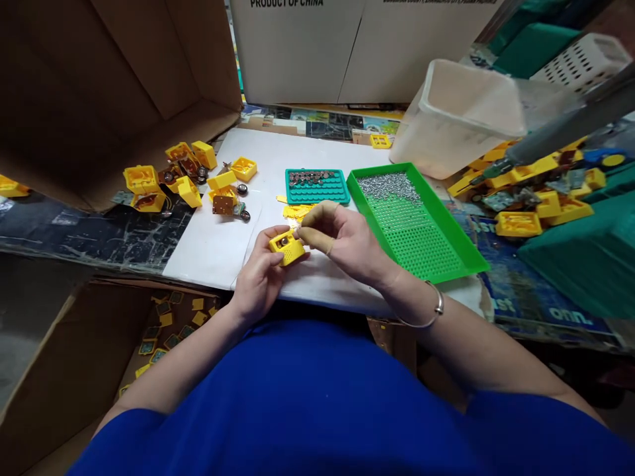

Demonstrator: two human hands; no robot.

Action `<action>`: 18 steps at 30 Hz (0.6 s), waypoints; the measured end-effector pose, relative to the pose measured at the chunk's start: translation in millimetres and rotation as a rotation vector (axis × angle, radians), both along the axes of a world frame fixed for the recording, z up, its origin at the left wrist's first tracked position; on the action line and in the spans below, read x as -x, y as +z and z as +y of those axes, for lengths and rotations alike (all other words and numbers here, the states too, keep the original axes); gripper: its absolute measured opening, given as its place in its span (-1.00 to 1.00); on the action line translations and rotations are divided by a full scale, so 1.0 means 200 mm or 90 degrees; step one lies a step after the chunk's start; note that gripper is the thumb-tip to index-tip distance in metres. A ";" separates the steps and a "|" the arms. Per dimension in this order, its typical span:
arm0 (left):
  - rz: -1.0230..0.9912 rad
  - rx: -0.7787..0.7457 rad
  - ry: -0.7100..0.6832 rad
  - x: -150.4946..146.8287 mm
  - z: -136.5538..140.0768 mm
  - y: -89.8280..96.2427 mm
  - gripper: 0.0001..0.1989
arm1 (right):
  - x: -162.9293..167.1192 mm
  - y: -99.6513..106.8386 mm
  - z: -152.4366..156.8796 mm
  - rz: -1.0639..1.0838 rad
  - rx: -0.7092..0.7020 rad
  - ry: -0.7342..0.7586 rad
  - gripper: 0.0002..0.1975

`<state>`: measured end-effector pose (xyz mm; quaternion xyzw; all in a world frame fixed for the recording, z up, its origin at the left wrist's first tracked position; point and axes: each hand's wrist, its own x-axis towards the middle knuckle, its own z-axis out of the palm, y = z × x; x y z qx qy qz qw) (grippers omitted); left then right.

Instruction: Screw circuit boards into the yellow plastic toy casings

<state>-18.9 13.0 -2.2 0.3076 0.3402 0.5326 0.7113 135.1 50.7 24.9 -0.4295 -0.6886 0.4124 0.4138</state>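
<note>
Holding yellow casing (292,253) in left hand (258,279), right hand (350,244) arched at edge.

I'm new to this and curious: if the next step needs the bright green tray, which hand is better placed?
Likely the right hand: it is nearer the bright green tray, while the left hand grips the yellow case.

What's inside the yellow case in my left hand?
A dark, roundish part shows in the opening of the yellow case, too small to identify. The case's walls hide whatever lies deeper; your left hand covers one end, your right hand partly the other.
</note>
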 end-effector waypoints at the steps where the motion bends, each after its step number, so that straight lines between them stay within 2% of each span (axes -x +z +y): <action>1: 0.011 -0.003 0.010 0.00 0.00 -0.01 -0.61 | 0.00 0.00 -0.01 -0.026 -0.034 -0.003 -0.92; 4: 0.080 -0.034 0.025 0.00 -0.01 -0.05 -0.54 | 0.01 -0.02 -0.03 -0.143 -0.151 0.010 -0.95; 7: 0.200 -0.101 0.011 0.02 -0.02 -0.07 -0.50 | 0.02 -0.04 -0.04 -0.238 -0.214 0.009 -0.89; 9: 0.274 -0.158 -0.005 0.03 -0.03 -0.07 -0.50 | 0.03 -0.04 -0.04 -0.244 -0.207 0.018 -0.89; 13: 0.351 -0.232 -0.013 0.05 -0.04 -0.05 -0.56 | 0.05 -0.03 -0.01 -0.191 -0.125 0.037 -0.93; 15: 0.348 -0.214 -0.011 0.05 -0.03 -0.05 -0.55 | 0.06 -0.03 0.00 -0.198 -0.103 0.025 -0.92; 18: 0.269 -0.136 -0.025 0.05 -0.02 -0.07 -0.50 | 0.07 -0.05 0.01 -0.217 -0.106 0.012 -0.88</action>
